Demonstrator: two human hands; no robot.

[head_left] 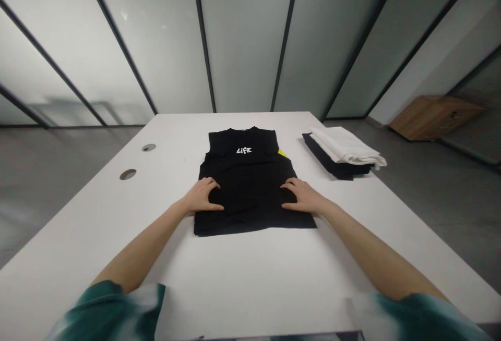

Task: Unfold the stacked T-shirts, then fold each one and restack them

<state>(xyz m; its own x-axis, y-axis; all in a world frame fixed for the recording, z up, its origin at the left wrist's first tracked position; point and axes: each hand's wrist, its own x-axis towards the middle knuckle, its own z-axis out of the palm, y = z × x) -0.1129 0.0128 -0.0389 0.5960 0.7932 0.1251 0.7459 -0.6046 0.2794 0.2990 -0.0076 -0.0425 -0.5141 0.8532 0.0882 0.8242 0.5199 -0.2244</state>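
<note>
A black T-shirt (250,190) lies spread on the white table, its sides turned in, with white lettering upside down to me near the far end. A small yellow patch (282,153) shows at its right edge. My left hand (203,195) rests on the shirt's left side, thumb and fingers apart. On the right side my right hand (302,195) lies in a mirrored pose, its thumb also clear of the fingers. Neither hand appears to grip the cloth, though the undersides of the fingers are hidden.
At the table's right edge sits a stack with folded white cloth (344,145) over folded black cloth (332,166). Two round holes, one nearer (128,174) and one farther (148,147), pierce the white table (250,273) on the left. A wooden cabinet (432,117) stands beyond, at right.
</note>
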